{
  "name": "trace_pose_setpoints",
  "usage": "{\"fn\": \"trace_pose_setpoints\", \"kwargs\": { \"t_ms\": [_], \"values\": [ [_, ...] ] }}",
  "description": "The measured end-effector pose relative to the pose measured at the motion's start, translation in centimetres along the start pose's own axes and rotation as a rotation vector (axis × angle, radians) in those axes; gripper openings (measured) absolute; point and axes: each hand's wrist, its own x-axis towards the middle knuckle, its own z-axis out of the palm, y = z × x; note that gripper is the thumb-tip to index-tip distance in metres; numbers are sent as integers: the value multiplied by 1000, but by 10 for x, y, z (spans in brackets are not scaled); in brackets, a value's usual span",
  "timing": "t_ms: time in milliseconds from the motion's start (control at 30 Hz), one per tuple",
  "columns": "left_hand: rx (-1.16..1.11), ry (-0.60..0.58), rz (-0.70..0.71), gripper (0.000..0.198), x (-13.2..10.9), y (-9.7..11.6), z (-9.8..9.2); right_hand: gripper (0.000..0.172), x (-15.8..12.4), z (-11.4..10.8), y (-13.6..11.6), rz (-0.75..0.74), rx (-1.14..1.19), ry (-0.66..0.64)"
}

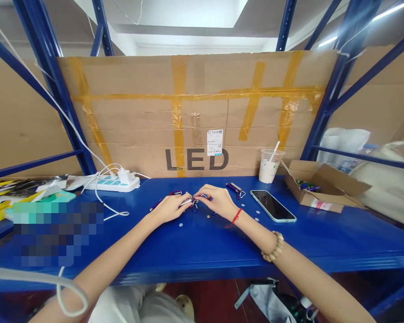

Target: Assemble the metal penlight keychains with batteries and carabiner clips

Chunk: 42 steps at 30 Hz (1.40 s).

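My left hand (171, 208) is closed round a small silver tube (186, 202), its fingertips meeting my right hand over the shelf's middle. The thumb and fingers of my right hand (218, 200) pinch at the tube's right end; what exactly lies between them is too small to make out. Just below the fingertips hangs or lies a small metal clasp (195, 207). Dark blue small tubes (175, 193) lie behind my left hand, partly hidden by it. Right of my right hand are a blue and a silver tube with a wire ring (236, 190). Several small silver discs (257, 212) are scattered around.
A phone (273, 206) lies to the right, with a drink cup and straw (270, 167) behind it. An open cardboard box (323, 197) holds small parts. On the left are a power strip (112, 183) with white cables and packets (30, 193). Taped cardboard (141, 125) closes the back.
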Motion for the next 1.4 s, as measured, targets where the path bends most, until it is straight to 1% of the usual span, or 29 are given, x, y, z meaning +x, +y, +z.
{"fn": "trace_pose_setpoints", "kwargs": {
  "t_ms": [200, 433, 633, 833, 933, 1033, 1133, 1200, 1267, 1333, 1400],
  "values": [
    [45, 8, 15, 34, 1, 0, 2, 15, -1, 2, -7, -9, -34, -34],
    [83, -11, -23, 31, -2, 1, -2, 12, 1, 2, -9, 55, -9, 14],
    [107, -1, -52, 31, -6, 2, -4, 12, 1, 5, -8, 63, 8, -13],
    [113, 4, -31, 31, -5, 1, 0, 13, -1, 4, -3, 141, 9, -37],
    [118, 14, -8, 32, -5, 4, 2, 14, -2, 3, 2, 191, 16, -33],
    [123, 4, -11, 34, -5, 8, 1, 15, -3, 3, 8, 214, 25, -66],
    [85, -7, -38, 34, -6, 11, -1, 19, -5, 5, 15, 205, 34, -93],
    [16, -24, -77, 32, -7, 12, -4, 22, -6, 6, 19, 200, 40, -104],
    [-33, -31, -99, 31, -9, 11, -7, 25, -7, 7, 22, 224, 64, -102],
    [-76, -47, -94, 29, -13, 10, -10, 28, -5, 7, 22, 266, 98, -87],
    [-126, -67, -91, 28, -16, 7, -13, 28, -2, 7, 18, 277, 123, -80]
  ]
}}
